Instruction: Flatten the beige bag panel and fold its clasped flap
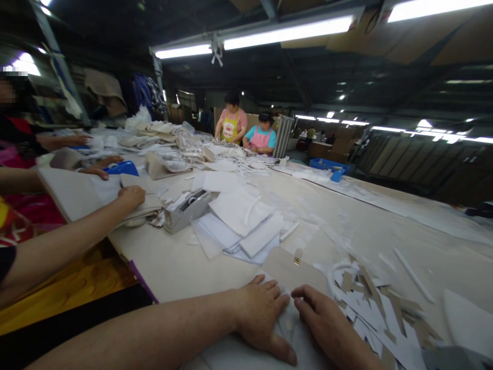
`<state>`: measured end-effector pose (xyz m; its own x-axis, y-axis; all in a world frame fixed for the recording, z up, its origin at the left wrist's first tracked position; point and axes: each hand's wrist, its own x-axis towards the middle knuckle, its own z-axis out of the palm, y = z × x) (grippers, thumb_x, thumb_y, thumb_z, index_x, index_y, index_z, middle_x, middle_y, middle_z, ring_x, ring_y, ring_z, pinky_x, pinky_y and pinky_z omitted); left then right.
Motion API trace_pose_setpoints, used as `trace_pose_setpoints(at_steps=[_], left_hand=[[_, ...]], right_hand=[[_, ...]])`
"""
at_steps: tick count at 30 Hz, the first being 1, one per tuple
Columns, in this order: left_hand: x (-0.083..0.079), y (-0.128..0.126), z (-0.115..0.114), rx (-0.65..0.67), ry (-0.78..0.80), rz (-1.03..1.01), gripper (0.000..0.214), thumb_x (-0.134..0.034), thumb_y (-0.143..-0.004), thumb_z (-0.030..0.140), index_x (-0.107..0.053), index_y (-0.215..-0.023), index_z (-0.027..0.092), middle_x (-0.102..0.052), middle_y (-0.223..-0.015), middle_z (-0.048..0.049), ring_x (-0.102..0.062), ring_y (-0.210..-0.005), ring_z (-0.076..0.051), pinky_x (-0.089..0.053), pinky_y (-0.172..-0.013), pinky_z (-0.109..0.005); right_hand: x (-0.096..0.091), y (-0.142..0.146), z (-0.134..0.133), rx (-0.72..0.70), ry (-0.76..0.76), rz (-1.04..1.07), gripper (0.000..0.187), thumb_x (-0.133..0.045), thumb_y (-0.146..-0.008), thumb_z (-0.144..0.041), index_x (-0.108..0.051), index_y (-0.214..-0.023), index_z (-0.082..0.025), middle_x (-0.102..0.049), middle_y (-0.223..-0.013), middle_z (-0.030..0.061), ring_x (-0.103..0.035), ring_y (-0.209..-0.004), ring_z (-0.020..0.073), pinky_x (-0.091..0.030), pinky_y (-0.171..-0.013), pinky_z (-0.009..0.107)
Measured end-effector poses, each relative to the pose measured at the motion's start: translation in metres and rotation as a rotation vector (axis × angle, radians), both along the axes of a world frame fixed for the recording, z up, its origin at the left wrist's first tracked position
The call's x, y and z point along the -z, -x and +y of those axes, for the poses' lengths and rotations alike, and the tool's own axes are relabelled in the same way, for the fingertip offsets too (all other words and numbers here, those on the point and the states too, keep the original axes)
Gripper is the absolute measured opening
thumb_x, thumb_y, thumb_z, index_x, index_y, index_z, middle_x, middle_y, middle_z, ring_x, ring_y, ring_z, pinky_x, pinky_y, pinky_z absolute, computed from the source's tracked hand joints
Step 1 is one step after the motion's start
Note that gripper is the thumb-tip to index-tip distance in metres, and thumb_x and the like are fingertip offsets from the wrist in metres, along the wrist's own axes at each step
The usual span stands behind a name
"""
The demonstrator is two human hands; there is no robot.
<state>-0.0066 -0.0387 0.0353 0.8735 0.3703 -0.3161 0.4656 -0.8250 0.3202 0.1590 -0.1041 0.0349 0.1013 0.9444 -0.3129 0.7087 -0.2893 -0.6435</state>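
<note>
Left hand [259, 314] and right hand [327, 324] press flat, fingers spread, gripping nothing, on the beige pouch [287, 272], paper strips [379, 313] just right.

No text, label, brand, number or sign can be read anywhere in the view. The white paper sheets [239, 221] and paper strips [381, 313] on the desk [346, 226] show blank faces, and the grey tape dispenser [187, 208] bears no mark that can be made out. The aprons of the people at the far end are too small and blurred to show any lettering.
</note>
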Motion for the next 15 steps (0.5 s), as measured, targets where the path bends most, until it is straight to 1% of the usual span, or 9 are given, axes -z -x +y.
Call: trace_pose_setpoints(at_steps=[1, 2, 3, 5, 7, 9, 11, 12, 15], left_hand=[[0.001, 0.001, -0.001, -0.004, 0.004, -0.015, 0.1, -0.038, -0.068, 0.078, -0.025, -0.141, 0.012, -0.028, -0.139, -0.0169, -0.018, -0.133, -0.029, -0.006, -0.111, -0.049], [0.002, 0.002, -0.001, -0.008, 0.012, -0.03, 0.099, -0.039, -0.068, 0.078, -0.025, -0.141, 0.013, -0.028, -0.139, -0.0163, -0.017, -0.134, -0.028, -0.005, -0.111, -0.049], [0.002, 0.004, -0.001, -0.013, 0.027, -0.043, 0.099, -0.039, -0.068, 0.078, -0.024, -0.142, 0.014, -0.027, -0.14, -0.0157, -0.015, -0.135, -0.028, -0.004, -0.111, -0.048], [0.001, 0.005, 0.001, -0.016, 0.074, -0.065, 0.097, -0.039, -0.07, 0.076, -0.022, -0.142, 0.013, -0.025, -0.141, -0.0153, -0.012, -0.136, -0.027, -0.004, -0.112, -0.048], [0.0, 0.006, 0.004, -0.016, 0.117, -0.087, 0.08, -0.033, -0.079, 0.067, -0.031, -0.138, 0.013, -0.032, -0.137, -0.0144, -0.02, -0.134, -0.026, -0.009, -0.112, -0.048], [0.001, 0.006, 0.009, -0.02, 0.125, -0.1, 0.057, -0.028, -0.087, 0.052, -0.042, -0.129, 0.016, -0.042, -0.128, -0.0119, -0.033, -0.127, -0.022, -0.016, -0.11, -0.047], [0.004, 0.006, 0.011, -0.021, 0.086, -0.107, 0.049, -0.03, -0.087, 0.046, -0.047, -0.123, 0.017, -0.046, -0.123, -0.0105, -0.038, -0.121, -0.02, -0.019, -0.109, -0.046], [0.005, 0.006, 0.011, -0.02, 0.07, -0.102, 0.05, -0.033, -0.086, 0.048, -0.047, -0.124, 0.018, -0.045, -0.124, -0.0108, -0.037, -0.122, -0.021, -0.018, -0.109, -0.045], [0.004, 0.008, 0.009, 0.0, 0.064, -0.065, 0.067, -0.039, -0.08, 0.059, -0.039, -0.132, 0.016, -0.037, -0.132, -0.0141, -0.026, -0.131, -0.025, -0.013, -0.112, -0.045]], right_hand=[[0.005, 0.002, -0.002, -0.021, 0.015, -0.057, 0.027, -0.036, -0.086, -0.033, -0.054, -0.101, -0.018, -0.058, -0.093, -0.0008, -0.054, -0.088, 0.008, -0.039, -0.083, 0.022], [0.009, 0.002, -0.005, -0.035, 0.027, -0.102, 0.027, -0.037, -0.086, -0.031, -0.054, -0.101, -0.018, -0.058, -0.096, -0.0007, -0.053, -0.093, 0.0086, -0.037, -0.086, 0.023], [0.013, 0.002, -0.007, -0.044, 0.038, -0.129, 0.027, -0.036, -0.086, -0.031, -0.053, -0.103, -0.019, -0.058, -0.095, -0.0008, -0.053, -0.093, 0.0087, -0.036, -0.086, 0.024], [0.018, 0.001, -0.011, -0.056, 0.053, -0.14, 0.027, -0.035, -0.086, -0.033, -0.05, -0.104, -0.02, -0.058, -0.087, -0.0018, -0.053, -0.083, 0.0076, -0.037, -0.078, 0.023], [0.02, -0.001, -0.013, -0.067, 0.038, -0.129, 0.025, -0.036, -0.085, -0.033, -0.05, -0.1, -0.02, -0.057, -0.082, -0.003, -0.053, -0.077, 0.0063, -0.036, -0.074, 0.021], [0.02, -0.001, -0.012, -0.071, 0.026, -0.121, 0.023, -0.037, -0.084, -0.033, -0.051, -0.098, -0.02, -0.058, -0.082, -0.0036, -0.052, -0.077, 0.0057, -0.036, -0.074, 0.02], [0.02, -0.001, -0.011, -0.07, 0.033, -0.137, 0.024, -0.037, -0.084, -0.033, -0.052, -0.096, -0.02, -0.058, -0.084, -0.0034, -0.053, -0.079, 0.006, -0.036, -0.075, 0.02], [0.02, -0.001, -0.01, -0.073, 0.04, -0.141, 0.024, -0.037, -0.084, -0.034, -0.052, -0.097, -0.02, -0.058, -0.085, -0.0031, -0.053, -0.08, 0.0063, -0.036, -0.076, 0.02], [0.02, 0.0, -0.011, -0.082, 0.054, -0.149, 0.025, -0.037, -0.084, -0.034, -0.052, -0.098, -0.019, -0.058, -0.087, -0.0021, -0.053, -0.082, 0.0074, -0.036, -0.078, 0.022]])
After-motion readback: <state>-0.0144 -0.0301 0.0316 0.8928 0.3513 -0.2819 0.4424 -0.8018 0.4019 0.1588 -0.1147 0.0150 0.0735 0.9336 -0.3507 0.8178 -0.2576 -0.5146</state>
